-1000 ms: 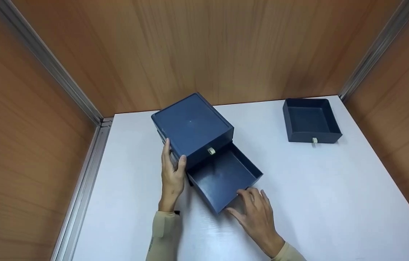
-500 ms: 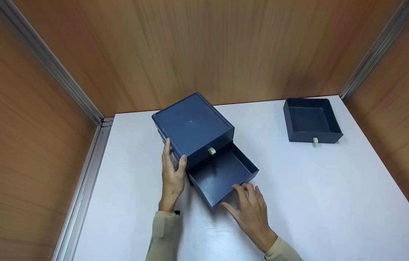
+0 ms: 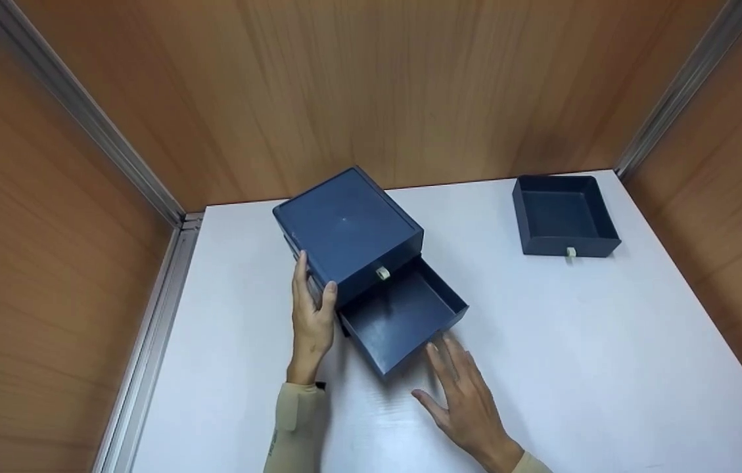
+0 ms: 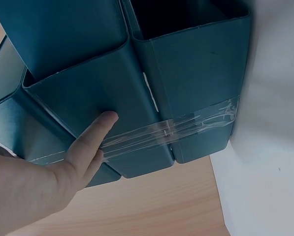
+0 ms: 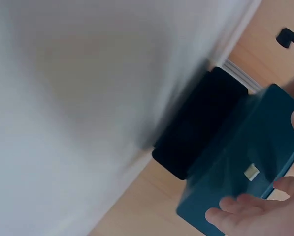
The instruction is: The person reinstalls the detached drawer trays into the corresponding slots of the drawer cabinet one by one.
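The left hand [image 3: 311, 322] is laid against the left side of the dark blue drawer box [image 3: 347, 230], fingers straight up along its wall and the thumb hooked at the front corner; in the left wrist view the thumb is seen pressed flat on the box's side, just above a strip of clear tape [image 4: 171, 130] wrapped round it. The right hand [image 3: 466, 394] is held spread, fingers straight and parted, palm down above the white surface [image 3: 607, 368], holding nothing. Its fingertips are seen just beside the front of the lower drawer [image 3: 400, 318], apart from it. That drawer is found partly pulled out of the box, open side up, its inside bare. Above it, the upper drawer is seen pushed in, a small pale pull tab [image 3: 382, 273] showing on its front. The box is placed near the back left of the surface, turned at an angle. A second loose drawer [image 3: 564, 217] is set well apart at the back right corner, its own pale tab facing forward. Wooden walls [image 3: 410, 85] are seen round the surface.
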`<control>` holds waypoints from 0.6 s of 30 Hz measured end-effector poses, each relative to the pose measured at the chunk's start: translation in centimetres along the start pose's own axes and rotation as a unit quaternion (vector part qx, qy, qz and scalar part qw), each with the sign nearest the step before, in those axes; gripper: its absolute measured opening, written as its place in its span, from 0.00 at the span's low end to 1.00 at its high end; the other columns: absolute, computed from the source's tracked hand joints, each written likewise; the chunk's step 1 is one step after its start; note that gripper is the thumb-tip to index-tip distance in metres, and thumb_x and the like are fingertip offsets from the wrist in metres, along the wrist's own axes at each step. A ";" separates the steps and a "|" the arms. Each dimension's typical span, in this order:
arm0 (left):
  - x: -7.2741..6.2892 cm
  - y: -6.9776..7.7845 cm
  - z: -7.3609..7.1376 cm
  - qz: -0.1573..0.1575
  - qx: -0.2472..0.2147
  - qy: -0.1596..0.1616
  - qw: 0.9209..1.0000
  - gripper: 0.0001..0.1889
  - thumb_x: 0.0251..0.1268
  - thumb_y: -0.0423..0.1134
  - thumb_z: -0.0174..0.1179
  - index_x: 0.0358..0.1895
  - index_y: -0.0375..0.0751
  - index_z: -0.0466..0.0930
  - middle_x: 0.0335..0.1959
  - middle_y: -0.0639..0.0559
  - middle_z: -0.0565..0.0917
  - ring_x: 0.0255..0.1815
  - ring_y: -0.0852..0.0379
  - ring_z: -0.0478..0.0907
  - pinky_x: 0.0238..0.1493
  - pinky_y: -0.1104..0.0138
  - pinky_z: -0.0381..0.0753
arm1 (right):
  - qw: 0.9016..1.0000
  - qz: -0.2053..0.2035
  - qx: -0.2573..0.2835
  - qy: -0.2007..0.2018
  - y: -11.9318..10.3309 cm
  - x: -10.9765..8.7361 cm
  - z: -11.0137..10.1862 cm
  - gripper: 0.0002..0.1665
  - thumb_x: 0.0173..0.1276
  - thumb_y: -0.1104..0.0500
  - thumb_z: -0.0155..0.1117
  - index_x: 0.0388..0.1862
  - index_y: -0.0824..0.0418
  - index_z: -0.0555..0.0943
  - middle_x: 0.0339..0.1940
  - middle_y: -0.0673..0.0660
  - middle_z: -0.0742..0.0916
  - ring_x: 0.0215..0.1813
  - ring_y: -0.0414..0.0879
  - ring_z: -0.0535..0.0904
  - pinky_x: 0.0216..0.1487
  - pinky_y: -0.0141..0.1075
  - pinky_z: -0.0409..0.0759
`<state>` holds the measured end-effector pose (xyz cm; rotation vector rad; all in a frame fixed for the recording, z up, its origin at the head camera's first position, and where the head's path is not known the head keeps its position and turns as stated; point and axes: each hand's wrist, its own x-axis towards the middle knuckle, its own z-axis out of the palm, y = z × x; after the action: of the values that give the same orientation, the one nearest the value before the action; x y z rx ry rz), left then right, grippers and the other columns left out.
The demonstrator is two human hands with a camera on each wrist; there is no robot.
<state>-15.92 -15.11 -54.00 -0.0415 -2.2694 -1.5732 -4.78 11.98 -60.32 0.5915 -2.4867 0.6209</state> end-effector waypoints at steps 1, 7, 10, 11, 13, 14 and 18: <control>0.0 0.0 0.0 0.001 0.000 0.002 1.000 0.39 0.83 0.48 0.53 0.89 0.59 0.45 0.90 0.48 0.50 0.89 0.43 0.49 0.84 0.39 0.56 | 1.000 -0.001 -0.005 -0.008 0.1 -0.2 0.0 0.53 0.69 0.38 0.76 0.84 0.59 0.67 0.79 0.70 0.74 0.82 0.60 0.69 0.68 0.64 0.77; 0.0 0.0 0.1 -0.003 -0.002 -0.002 1.000 0.39 0.84 0.50 0.52 0.89 0.60 0.44 0.90 0.48 0.49 0.89 0.43 0.49 0.83 0.38 0.56 | 0.999 -0.004 -0.015 -0.036 0.4 -0.6 0.5 0.46 0.80 0.30 0.54 0.85 0.55 0.65 0.80 0.73 0.71 0.89 0.59 0.55 0.70 0.66 0.75; 0.0 0.0 0.1 -0.007 -0.001 -0.006 1.000 0.39 0.84 0.50 0.51 0.89 0.62 0.43 0.90 0.49 0.49 0.89 0.45 0.48 0.84 0.39 0.56 | 0.999 -0.006 -0.008 -0.037 0.5 -0.4 0.8 0.45 0.81 0.31 0.55 0.85 0.56 0.66 0.81 0.74 0.70 0.81 0.69 0.66 0.70 0.67 0.75; 0.0 0.0 0.1 -0.007 -0.001 -0.006 1.000 0.39 0.84 0.50 0.51 0.89 0.62 0.43 0.90 0.50 0.49 0.90 0.46 0.48 0.84 0.39 0.55 | 0.999 -0.008 -0.006 -0.036 0.6 -0.3 0.9 0.45 0.81 0.31 0.55 0.85 0.56 0.66 0.81 0.74 0.70 0.79 0.71 0.68 0.69 0.68 0.75; 0.0 0.0 0.2 -0.006 0.000 -0.004 1.000 0.39 0.84 0.50 0.52 0.89 0.62 0.43 0.90 0.50 0.49 0.90 0.46 0.47 0.84 0.40 0.55 | 0.999 -0.010 -0.003 -0.033 0.7 -0.1 1.0 0.44 0.81 0.31 0.54 0.84 0.56 0.67 0.81 0.74 0.70 0.78 0.72 0.69 0.68 0.69 0.75; 0.0 0.0 0.2 -0.005 0.000 -0.003 1.000 0.39 0.84 0.50 0.52 0.89 0.61 0.43 0.90 0.50 0.49 0.90 0.46 0.47 0.85 0.40 0.54 | 0.999 -0.011 -0.004 -0.031 0.7 0.0 1.1 0.44 0.81 0.31 0.53 0.84 0.56 0.67 0.81 0.74 0.70 0.77 0.73 0.70 0.68 0.69 0.76; 0.1 0.0 0.2 0.001 0.000 0.000 1.000 0.39 0.83 0.49 0.52 0.89 0.59 0.44 0.90 0.48 0.50 0.90 0.45 0.47 0.85 0.40 0.54 | 1.000 -0.012 -0.009 -0.024 0.7 0.5 1.5 0.44 0.82 0.29 0.49 0.84 0.55 0.68 0.81 0.73 0.70 0.76 0.73 0.71 0.68 0.69 0.76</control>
<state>-16.09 -14.95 -54.02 -0.0435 -2.2693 -1.5727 -6.06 11.59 -61.41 0.6359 -2.5241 0.5799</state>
